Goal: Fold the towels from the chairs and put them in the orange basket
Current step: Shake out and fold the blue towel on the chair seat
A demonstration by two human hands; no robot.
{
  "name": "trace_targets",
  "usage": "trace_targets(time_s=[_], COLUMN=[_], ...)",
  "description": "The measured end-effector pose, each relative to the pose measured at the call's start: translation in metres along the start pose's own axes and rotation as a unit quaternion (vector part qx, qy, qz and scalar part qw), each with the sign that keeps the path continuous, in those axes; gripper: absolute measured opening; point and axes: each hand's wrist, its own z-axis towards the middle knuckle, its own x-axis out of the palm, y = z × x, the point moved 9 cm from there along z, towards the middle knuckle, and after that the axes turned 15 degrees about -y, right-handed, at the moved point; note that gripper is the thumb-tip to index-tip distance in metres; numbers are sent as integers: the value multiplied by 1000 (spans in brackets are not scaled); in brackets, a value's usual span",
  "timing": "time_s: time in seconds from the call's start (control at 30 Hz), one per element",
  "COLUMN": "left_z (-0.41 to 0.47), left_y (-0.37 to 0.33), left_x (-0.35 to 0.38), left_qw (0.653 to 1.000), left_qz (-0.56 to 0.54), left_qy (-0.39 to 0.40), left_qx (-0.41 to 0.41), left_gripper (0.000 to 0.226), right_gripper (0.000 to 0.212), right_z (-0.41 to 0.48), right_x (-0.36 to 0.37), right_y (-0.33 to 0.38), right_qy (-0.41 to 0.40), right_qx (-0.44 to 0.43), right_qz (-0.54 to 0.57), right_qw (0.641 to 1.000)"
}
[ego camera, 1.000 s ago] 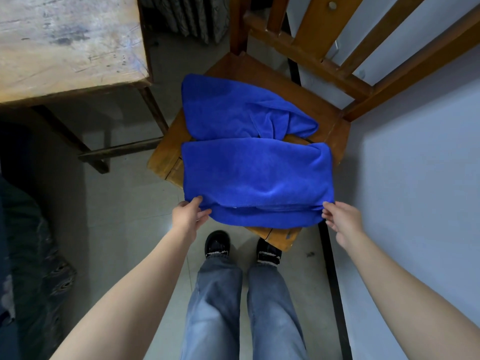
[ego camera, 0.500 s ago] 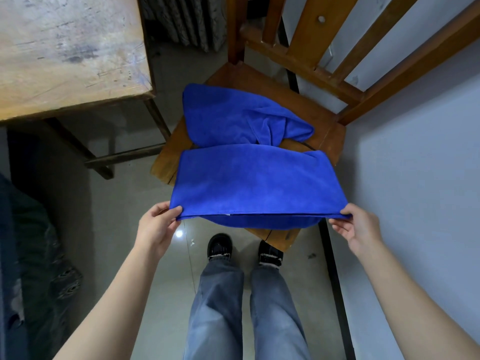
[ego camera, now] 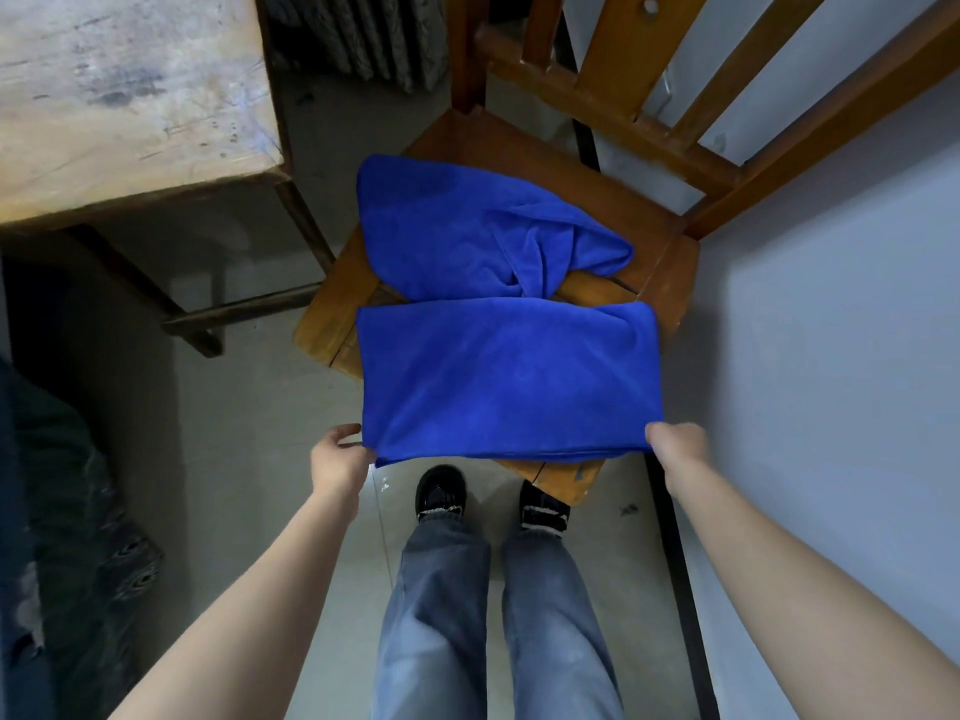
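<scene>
While both hands pinch the near edge of a folded blue towel (ego camera: 511, 376), seen from above, looking down past two bare forearms, jeans and two black shoes. At far left, one worn wooden table (ego camera: 124, 96), its top taking up the upper left corner. Next, left hand (ego camera: 337, 462), fingers closed on the towel's near left corner. Centre: one wooden chair (ego camera: 519, 148) with a slatted back, seat turned so one corner points toward the feet. On that seat, two blue towels. Nearer one already folded into a flat rectangle, apparently doubled, lying across the front edge of the seat and overhanging it slightly. Farther one, a crumpled towel (ego camera: 467, 226), bunched loosely toward the back left of the seat, touching the folded towel's far edge, clearly not yet folded. Further right, right hand (ego camera: 675, 444), closed on the near right corner of the folded towel. At far right, a pale wall.

Judged progress: early to middle. First towel folded at least once, probably one more fold needed; second towel untouched. No orange basket anywhere in view, so nothing visibly put away. Only one chair visible, though the task mentions several.
</scene>
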Motion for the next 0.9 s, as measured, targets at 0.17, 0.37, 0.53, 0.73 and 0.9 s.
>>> trace_targets(time_s=[0.17, 0.37, 0.53, 0.73, 0.9], left_z=[6, -13, -8, -8, -15], left_y=[-63, -147, -161, -171, -167], left_x=[0, 49, 69, 56, 51], left_qw=[981, 878, 787, 745, 776], left_qz=[46, 219, 414, 465, 412], left_qy=[-65, 25, 29, -21, -67], left_qx=[175, 424, 456, 478, 472], left_gripper=[50, 55, 55, 36, 55], right_gripper=[28, 33, 13, 27, 44], right_z=[-5, 6, 17, 30, 26], right_x=[-10, 7, 15, -21, 0], right_y=[95, 148, 150, 146, 142], right_qy=[-31, 28, 58, -83, -13], right_qx=[-188, -189, -112, -111, -140], right_qz=[52, 42, 82, 156, 151], right_qw=[980, 981, 989, 978, 979])
